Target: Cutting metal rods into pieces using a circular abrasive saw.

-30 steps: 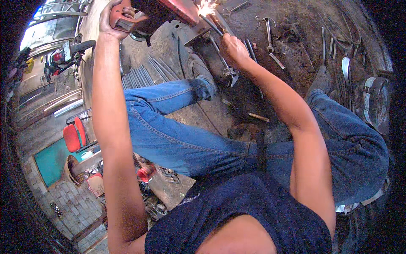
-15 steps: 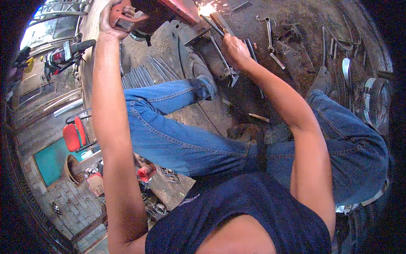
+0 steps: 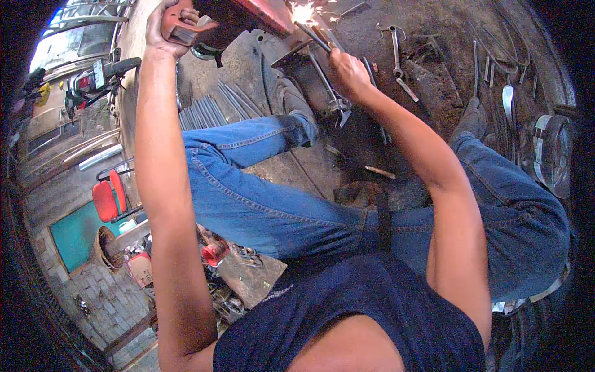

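Observation:
My left hand (image 3: 162,34) is closed round the orange handle (image 3: 181,30) of a power saw at the top of the view. The saw's red guard (image 3: 263,13) reaches to the right of the handle, and its upper part is cut off by the frame edge. My right hand (image 3: 350,71) is closed on a slim metal rod (image 3: 314,37), which points up and left toward the saw. Bright sparks (image 3: 304,12) fly at the rod's far end and hide the contact point. An adjustable wrench (image 3: 338,104) lies below the rod, left of my right hand.
A combination wrench (image 3: 395,53) lies right of my right hand. Several cut rods (image 3: 203,115) lie in a row on the floor at left. Further off stand a red chair (image 3: 108,197) and a motorcycle (image 3: 87,84). A curved metal blade (image 3: 508,102) lies at far right.
The sparks have grown brighter and spread wider. The rod and my right hand have shifted very slightly. My left hand stays on the handle almost unmoved.

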